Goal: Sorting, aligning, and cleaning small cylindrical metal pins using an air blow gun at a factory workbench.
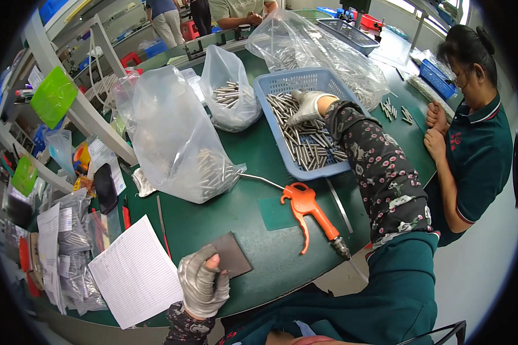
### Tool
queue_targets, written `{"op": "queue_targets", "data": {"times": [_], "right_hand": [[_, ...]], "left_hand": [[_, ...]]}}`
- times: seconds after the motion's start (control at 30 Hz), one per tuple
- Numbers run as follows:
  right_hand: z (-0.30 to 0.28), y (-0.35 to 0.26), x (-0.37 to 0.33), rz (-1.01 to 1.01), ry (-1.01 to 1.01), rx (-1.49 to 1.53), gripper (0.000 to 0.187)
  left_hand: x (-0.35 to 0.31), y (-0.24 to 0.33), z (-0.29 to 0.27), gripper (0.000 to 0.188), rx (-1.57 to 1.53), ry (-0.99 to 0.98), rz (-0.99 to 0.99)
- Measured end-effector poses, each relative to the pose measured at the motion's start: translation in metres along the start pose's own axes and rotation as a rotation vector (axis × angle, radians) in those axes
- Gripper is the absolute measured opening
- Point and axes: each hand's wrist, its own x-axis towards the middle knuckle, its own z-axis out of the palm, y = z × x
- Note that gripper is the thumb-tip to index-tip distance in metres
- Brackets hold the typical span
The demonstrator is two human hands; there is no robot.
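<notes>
My right hand (308, 107), in a pale glove, reaches into a blue plastic basket (298, 172). Its fingers are apart and touch the many slim metal pins (311, 150) heaped inside; none is visibly lifted. Near the table's front edge, my left hand (204, 283) wears a silvery-white glove with a bare fingertip showing. Its fingers are curled, and whatever may be in them is hidden. Beside and partly under that hand lies a flat dark brown square sheet (235, 256).
An orange air blow gun (309, 211) with a hose lies mid-table. Clear bags of pins (213, 172) (231, 98) stand behind it. A printed sheet (135, 276) and bagged parts (77, 253) are at left. A co-worker (472, 144) sits at right near loose pins (389, 110).
</notes>
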Motion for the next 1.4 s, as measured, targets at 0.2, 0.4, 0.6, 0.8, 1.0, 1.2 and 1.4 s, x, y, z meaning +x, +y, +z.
{"op": "queue_targets", "data": {"times": [0.2, 0.4, 0.6, 0.8, 1.0, 1.2, 1.4], "right_hand": [[0.002, 0.002, 0.017, 0.12, -0.074, 0.095, 0.114], [0.021, -0.016, 0.001, 0.1, -0.06, -0.079, 0.113], [0.031, -0.028, 0.01, 0.196, 0.083, -0.072, 0.098], [0.028, -0.022, 0.016, 0.273, 0.093, -0.045, 0.088], [0.033, -0.019, 0.016, 0.309, 0.122, -0.007, 0.08], [0.03, -0.03, 0.01, 0.363, 0.164, 0.008, 0.069], [0.047, -0.017, 0.016, 0.271, 0.285, -0.003, 0.057]], "left_hand": [[-0.007, -0.007, 0.0, 0.047, -0.074, -0.038, -0.049], [-0.002, -0.006, -0.003, 0.049, -0.069, -0.043, 0.012], [-0.001, -0.009, -0.002, 0.05, -0.078, -0.057, 0.04], [-0.002, -0.009, -0.002, 0.054, -0.091, -0.045, 0.049], [-0.004, -0.005, -0.005, 0.057, -0.118, -0.079, 0.061], [-0.004, -0.009, -0.004, 0.056, -0.114, -0.089, 0.062], [-0.004, -0.011, -0.002, 0.054, -0.109, -0.087, 0.061]]}}
